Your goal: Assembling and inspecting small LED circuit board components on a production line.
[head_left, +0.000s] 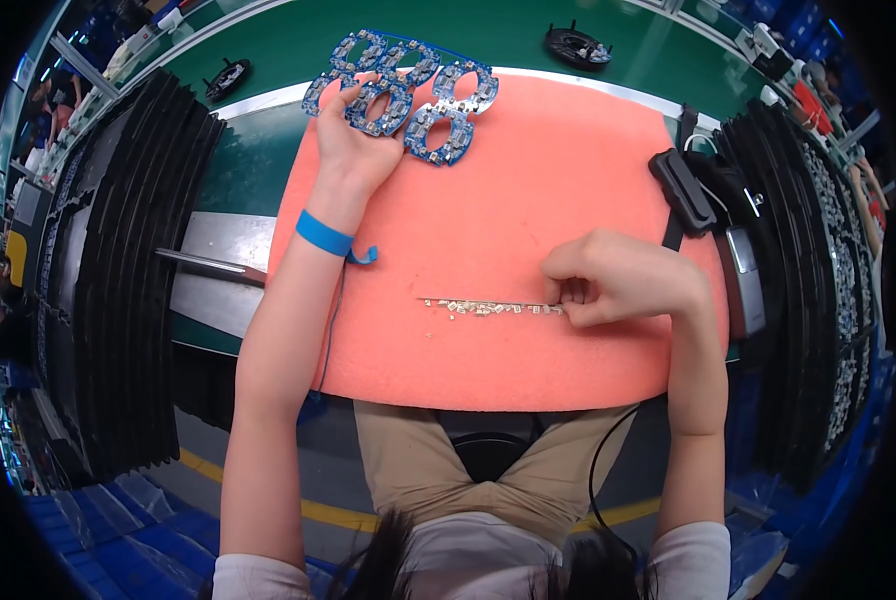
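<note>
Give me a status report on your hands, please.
Left hand: holding blue circuit boards. Right hand: gripping thin tool. Small pale pieces along it, on pink mat.

The scattered bits (483, 309) are too small to identify.

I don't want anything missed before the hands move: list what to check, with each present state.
1. Blue ring-patterned circuit-board panel held by the left hand: ok.
2. Thin, straight, dark tool pinched in the right hand: ok.
3. Small pale pieces all gathered along the tool: not ok, a few lie apart on the pink foam mat.
4. Blue wrist strap around the left wrist: ok.
5. Strap's thin cord connected at its far end: cannot tell.
</note>
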The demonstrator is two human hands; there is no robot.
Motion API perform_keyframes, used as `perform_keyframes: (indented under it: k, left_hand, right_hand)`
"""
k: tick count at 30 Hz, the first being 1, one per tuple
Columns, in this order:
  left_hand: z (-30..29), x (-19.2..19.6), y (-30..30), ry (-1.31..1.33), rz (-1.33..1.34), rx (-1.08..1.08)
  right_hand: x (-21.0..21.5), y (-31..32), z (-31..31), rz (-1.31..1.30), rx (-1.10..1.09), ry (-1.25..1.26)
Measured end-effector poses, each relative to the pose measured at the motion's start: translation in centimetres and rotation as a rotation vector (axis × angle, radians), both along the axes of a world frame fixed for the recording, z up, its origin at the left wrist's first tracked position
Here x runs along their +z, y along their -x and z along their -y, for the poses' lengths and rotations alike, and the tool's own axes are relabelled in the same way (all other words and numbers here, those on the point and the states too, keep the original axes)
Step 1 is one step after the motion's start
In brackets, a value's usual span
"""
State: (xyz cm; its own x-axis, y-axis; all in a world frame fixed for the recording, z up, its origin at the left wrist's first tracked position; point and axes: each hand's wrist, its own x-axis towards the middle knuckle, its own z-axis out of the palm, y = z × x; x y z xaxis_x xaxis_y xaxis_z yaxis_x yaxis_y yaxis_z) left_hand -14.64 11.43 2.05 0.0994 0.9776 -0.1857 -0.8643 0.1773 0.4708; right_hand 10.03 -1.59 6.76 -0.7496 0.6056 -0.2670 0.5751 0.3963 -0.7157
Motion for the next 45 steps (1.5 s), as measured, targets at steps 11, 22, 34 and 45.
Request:
perform_keyframes:
  k: [11,22,34,45]
  left_hand:
    - [-0.1,-0.1,0.1,-0.009,0.025,-0.02]
    - [-0.1,-0.1,0.0,0.003,0.003,-0.009]
    - [-0.7,-0.8,0.4,-0.017,0.009,-0.03]
    - [-1.2,-1.7,0.6,-0.12,0.014,-0.086]
  right_hand:
    - [-0.7,-0.2,-0.2,-0.057,-0.066,-0.114]
    - [-0.3,0.4,0.3,-0.057,0.036,0.011]
    - [-0.7,0.4,0.5,-0.047,0.052,-0.05]
    - [-1.1,0.2,1.7,-0.051,0.021,-0.1]
